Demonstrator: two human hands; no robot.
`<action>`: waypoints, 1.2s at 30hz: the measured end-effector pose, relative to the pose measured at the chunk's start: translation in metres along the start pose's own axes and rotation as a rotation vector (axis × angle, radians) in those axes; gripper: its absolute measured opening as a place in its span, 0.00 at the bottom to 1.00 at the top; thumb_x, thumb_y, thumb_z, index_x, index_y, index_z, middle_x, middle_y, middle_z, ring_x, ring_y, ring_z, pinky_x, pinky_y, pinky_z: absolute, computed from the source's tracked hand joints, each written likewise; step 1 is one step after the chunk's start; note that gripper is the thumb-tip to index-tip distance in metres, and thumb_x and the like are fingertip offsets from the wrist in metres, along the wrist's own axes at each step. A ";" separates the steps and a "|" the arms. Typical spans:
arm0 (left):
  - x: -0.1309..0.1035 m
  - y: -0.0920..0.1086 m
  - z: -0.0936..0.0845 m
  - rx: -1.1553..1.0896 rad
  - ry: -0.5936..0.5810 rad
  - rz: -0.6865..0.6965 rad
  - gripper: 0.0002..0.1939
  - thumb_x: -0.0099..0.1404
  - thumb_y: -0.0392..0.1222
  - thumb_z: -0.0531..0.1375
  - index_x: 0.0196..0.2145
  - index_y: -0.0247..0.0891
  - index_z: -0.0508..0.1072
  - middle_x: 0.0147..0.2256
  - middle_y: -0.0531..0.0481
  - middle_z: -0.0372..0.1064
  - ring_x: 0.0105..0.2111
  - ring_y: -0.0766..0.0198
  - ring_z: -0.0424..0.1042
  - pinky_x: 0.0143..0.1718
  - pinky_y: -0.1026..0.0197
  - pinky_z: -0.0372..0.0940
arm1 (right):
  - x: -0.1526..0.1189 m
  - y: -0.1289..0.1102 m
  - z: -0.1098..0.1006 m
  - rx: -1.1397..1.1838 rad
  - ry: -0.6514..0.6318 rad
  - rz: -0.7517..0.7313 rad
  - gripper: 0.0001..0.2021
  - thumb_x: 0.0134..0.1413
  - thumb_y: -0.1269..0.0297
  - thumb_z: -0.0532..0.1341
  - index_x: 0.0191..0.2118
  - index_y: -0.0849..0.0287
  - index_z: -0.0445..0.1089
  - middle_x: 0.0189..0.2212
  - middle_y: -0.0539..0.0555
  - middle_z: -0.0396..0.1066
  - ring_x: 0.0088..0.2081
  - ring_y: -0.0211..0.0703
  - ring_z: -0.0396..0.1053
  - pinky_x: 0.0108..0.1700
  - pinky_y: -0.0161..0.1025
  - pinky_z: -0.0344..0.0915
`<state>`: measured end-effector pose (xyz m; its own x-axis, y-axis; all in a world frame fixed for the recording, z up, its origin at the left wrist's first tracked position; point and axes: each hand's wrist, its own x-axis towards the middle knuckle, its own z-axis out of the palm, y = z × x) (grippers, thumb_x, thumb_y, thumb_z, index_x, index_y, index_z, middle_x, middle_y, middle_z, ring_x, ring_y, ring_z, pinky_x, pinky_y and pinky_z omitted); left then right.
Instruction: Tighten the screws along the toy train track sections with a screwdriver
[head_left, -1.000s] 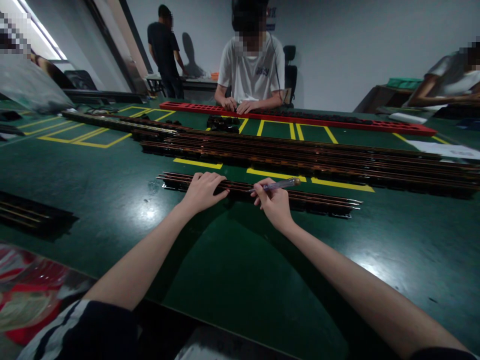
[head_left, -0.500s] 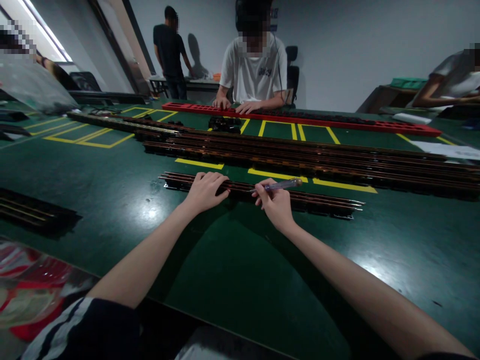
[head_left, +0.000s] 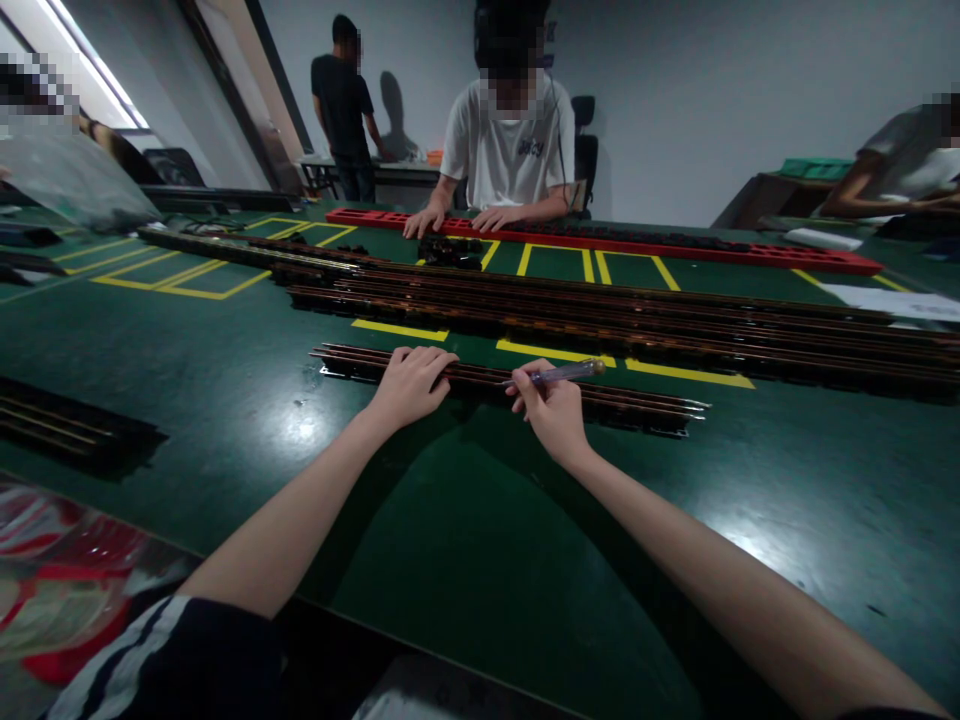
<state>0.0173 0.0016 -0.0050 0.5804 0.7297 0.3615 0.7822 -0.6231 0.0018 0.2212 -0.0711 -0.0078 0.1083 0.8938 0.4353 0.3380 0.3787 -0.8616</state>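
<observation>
My left hand (head_left: 409, 385) rests palm-down, fingers curled over the short rail strip (head_left: 637, 405) on the green table (head_left: 225, 370). At its 3 o'clock, my right hand (head_left: 551, 408) grasps a screwdriver (head_left: 559, 373), tip touching the strip.

At centre frame a short strip (head_left: 637, 405) lies across the table (head_left: 487, 560), with the left hand (head_left: 409, 385) on its left part and the right hand (head_left: 555, 410), holding a pen (head_left: 559, 373), just right of it. Behind lies a bundle of long rails (head_left: 637, 325); behind that, a long tray (head_left: 675, 245) before a seated person (head_left: 510, 150). At left edge lies another strip (head_left: 67, 430).
</observation>
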 end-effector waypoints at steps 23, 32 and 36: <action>0.001 -0.005 0.002 -0.079 -0.025 0.040 0.22 0.61 0.33 0.48 0.52 0.37 0.66 0.52 0.43 0.69 0.52 0.54 0.65 0.55 0.48 0.55 | 0.000 0.005 0.000 0.067 0.071 0.050 0.16 0.57 0.50 0.57 0.30 0.58 0.65 0.24 0.52 0.72 0.20 0.35 0.68 0.20 0.31 0.64; 0.001 -0.001 0.000 -0.051 -0.028 0.038 0.19 0.64 0.45 0.51 0.50 0.36 0.66 0.50 0.41 0.69 0.51 0.52 0.66 0.54 0.48 0.54 | 0.000 0.007 0.000 0.077 0.100 0.061 0.14 0.58 0.52 0.57 0.30 0.58 0.64 0.23 0.50 0.70 0.20 0.35 0.67 0.18 0.30 0.62; 0.002 0.000 0.002 -0.028 -0.013 0.028 0.19 0.66 0.50 0.51 0.49 0.37 0.66 0.48 0.41 0.70 0.49 0.52 0.66 0.53 0.49 0.54 | 0.001 0.008 0.000 0.047 0.071 0.050 0.14 0.58 0.52 0.57 0.31 0.58 0.64 0.23 0.50 0.70 0.20 0.34 0.67 0.19 0.30 0.62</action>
<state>0.0190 0.0031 -0.0062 0.6050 0.7156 0.3491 0.7591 -0.6507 0.0184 0.2244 -0.0671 -0.0145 0.1905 0.8932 0.4073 0.2863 0.3463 -0.8933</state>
